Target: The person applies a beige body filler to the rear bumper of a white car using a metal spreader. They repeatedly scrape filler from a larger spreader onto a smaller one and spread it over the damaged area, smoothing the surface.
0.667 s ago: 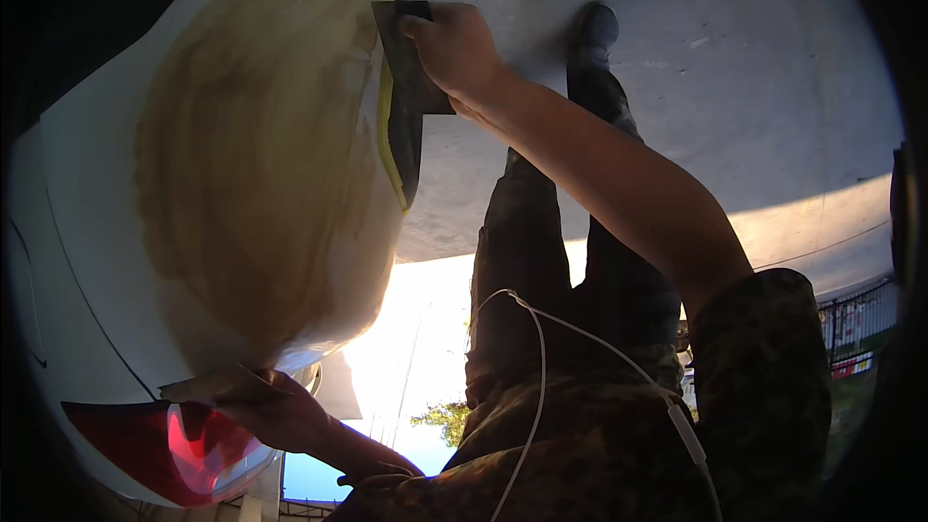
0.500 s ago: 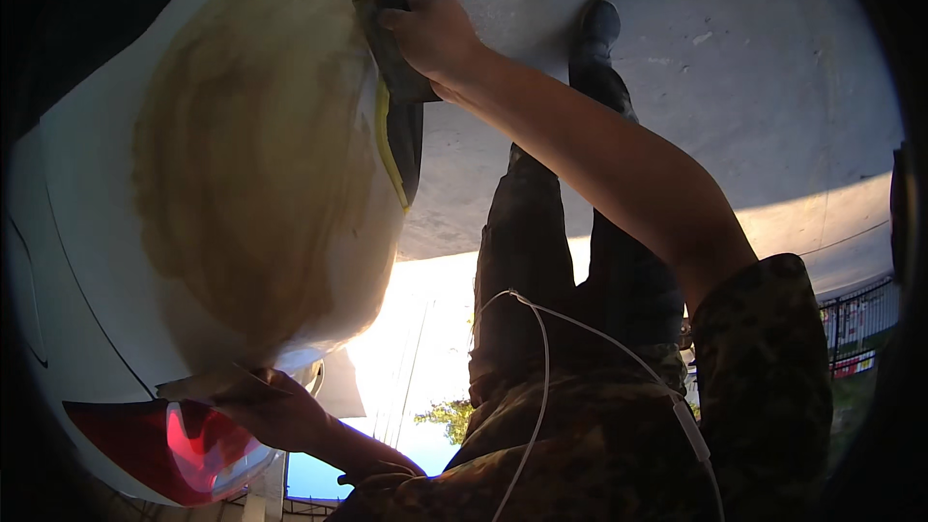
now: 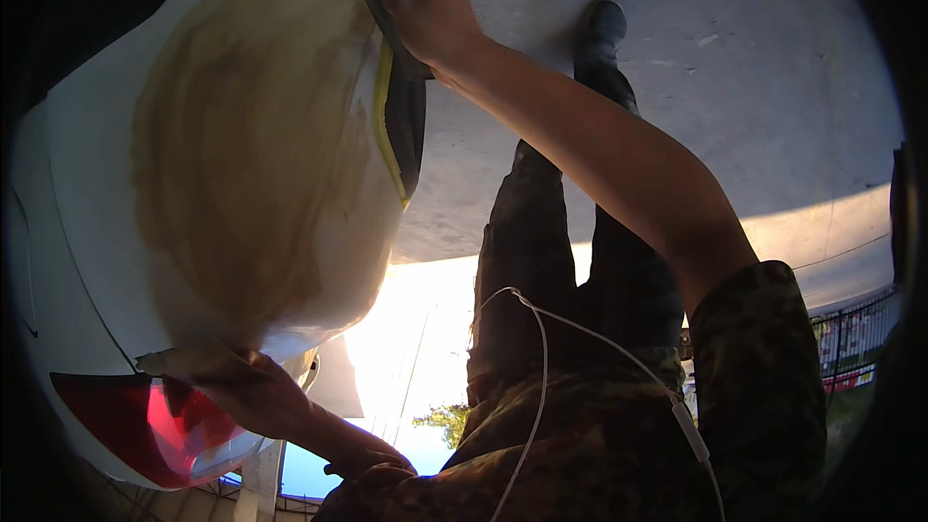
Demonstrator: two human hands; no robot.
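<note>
A white car body panel (image 3: 97, 164) fills the left side, with a large brown smeared patch (image 3: 242, 145) across it. Yellow masking tape (image 3: 384, 126) runs along the panel's right edge, beside dark trim (image 3: 406, 126). My right hand (image 3: 440, 24) is closed on a dark, flat rectangular piece (image 3: 387, 24), thumb on its face, held at the taped edge near the top. Down at the lower left, my left hand (image 3: 246, 389) lies with fingers stretched out by the panel's lower part, just above the red tail light (image 3: 106, 425). Shadow hides details of those fingers.
Grey concrete floor (image 3: 754, 87) spreads on the right, with my shoe (image 3: 604, 24) on it. A white cable (image 3: 546, 358) hangs in front of my body. Bright daylight comes in beyond the car's corner; a dark fence (image 3: 855, 329) stands at the far right.
My right hand has moved slightly up with the dark flat piece, which appears more edge-on. My left hand and the tail light have shifted a little up and left in view.
</note>
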